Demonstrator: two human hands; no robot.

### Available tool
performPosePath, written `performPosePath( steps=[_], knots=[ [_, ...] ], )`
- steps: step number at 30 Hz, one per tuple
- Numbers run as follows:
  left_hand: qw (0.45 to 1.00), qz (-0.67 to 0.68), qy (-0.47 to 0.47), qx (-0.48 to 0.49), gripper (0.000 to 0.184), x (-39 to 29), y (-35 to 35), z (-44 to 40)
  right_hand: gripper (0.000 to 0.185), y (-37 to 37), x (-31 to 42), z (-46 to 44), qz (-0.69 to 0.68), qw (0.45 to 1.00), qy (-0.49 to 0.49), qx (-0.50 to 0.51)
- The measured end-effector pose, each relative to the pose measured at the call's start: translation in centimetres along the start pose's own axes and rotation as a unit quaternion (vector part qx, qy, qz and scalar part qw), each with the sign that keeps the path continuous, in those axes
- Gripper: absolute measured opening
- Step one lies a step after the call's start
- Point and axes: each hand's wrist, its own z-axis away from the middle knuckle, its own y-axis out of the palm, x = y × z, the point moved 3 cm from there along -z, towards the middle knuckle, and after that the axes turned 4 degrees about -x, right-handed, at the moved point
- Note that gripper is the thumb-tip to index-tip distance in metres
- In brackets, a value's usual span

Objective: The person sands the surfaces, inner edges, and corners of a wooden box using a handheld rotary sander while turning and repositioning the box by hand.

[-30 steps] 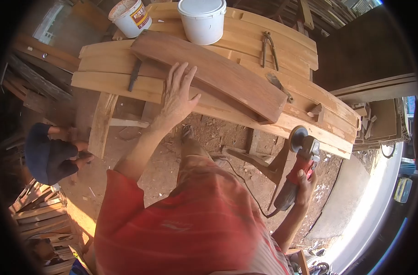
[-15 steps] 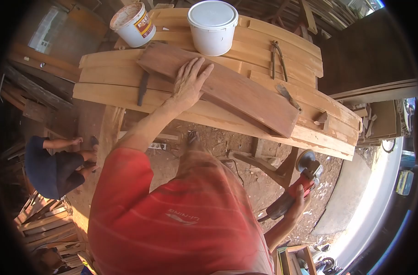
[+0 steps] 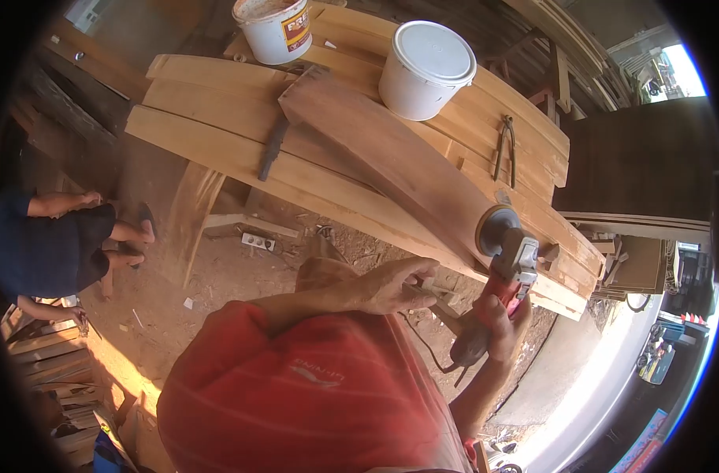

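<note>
My right hand (image 3: 504, 325) is wrapped round the red and black body of an angle grinder (image 3: 510, 276). The grinder's round disc is at the right end of a long brown wooden box (image 3: 391, 158), which lies across the planks of the bench (image 3: 209, 138). My left hand (image 3: 403, 285) is in front of my body, left of the grinder, off the box. Its fingers are curled, and whether anything is between them is too small to tell. A dark flat tool (image 3: 273, 148) lies by the box's left end.
A lidded white bucket (image 3: 427, 71) and an open labelled bucket (image 3: 274, 33) stand behind the box. Pincers (image 3: 504, 151) lie at the right. A power strip (image 3: 258, 242) and cord are on the ground. Another person (image 3: 52, 244) is low at the left.
My left hand has left the box and come back toward my body, its fingers now curled. My right hand has raised the grinder to the box's right end. The view has shifted.
</note>
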Motion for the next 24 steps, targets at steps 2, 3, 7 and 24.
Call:
performPosePath(
  steps=[2, 3, 7, 24],
  knots=[
    [0.992, 0.12, 0.005, -0.039, 0.083, -1.1, -0.3, -0.1, 0.078, 3.8, 1.8, -1.9, 0.085, 0.991, 0.011, 0.103],
    [0.986, 0.163, 0.003, -0.044, 0.092, -2.6, -1.3, -0.1, 0.073, 6.7, 4.3, -2.7, 0.086, 0.986, -0.013, 0.141],
    [0.921, 0.358, 0.09, -0.121, 0.086, -3.4, -5.4, -2.1, 0.063, 15.7, 7.6, -6.0, 0.096, 0.967, -0.078, 0.224],
    [0.775, 0.527, 0.144, -0.316, 0.06, -4.9, -19.1, -0.6, 0.052, 35.0, 11.9, -10.2, 0.226, 0.855, -0.123, 0.451]
  ],
)
